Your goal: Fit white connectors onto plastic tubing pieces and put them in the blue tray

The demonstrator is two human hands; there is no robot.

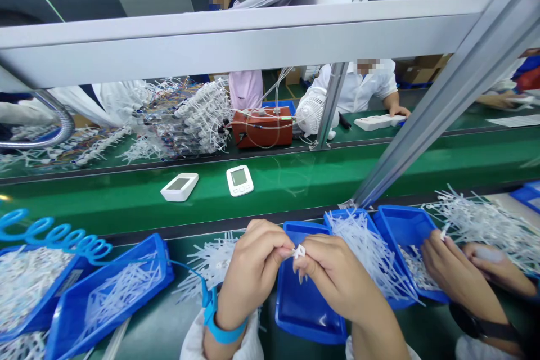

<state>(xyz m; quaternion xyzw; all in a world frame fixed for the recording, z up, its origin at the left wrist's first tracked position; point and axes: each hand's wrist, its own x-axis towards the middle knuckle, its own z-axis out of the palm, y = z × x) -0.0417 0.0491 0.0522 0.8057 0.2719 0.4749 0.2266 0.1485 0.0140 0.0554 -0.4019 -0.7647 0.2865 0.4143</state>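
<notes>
Both hands meet above a blue tray (310, 315) at the lower middle. My right hand (333, 270) pinches a small white plastic part (299, 251) between thumb and fingers. Against the part's left side, my left hand (257, 267) is closed with its fingertips pressed together; what it grips is too small to make out. A blue wrist strap (225, 334) with a cord circles my left wrist. White strips (217, 259) lie in a pile just left of my left hand. Behind my right hand is a blue tray heaped with white tubes (367, 247).
Blue trays of white pieces (122, 292) stand at the left. Two white devices with screens (179, 187) (239, 180) lie on the green belt (287, 174). A metal post (405, 129) slants at the right. A co-worker's hands (455, 270) work beside another tray.
</notes>
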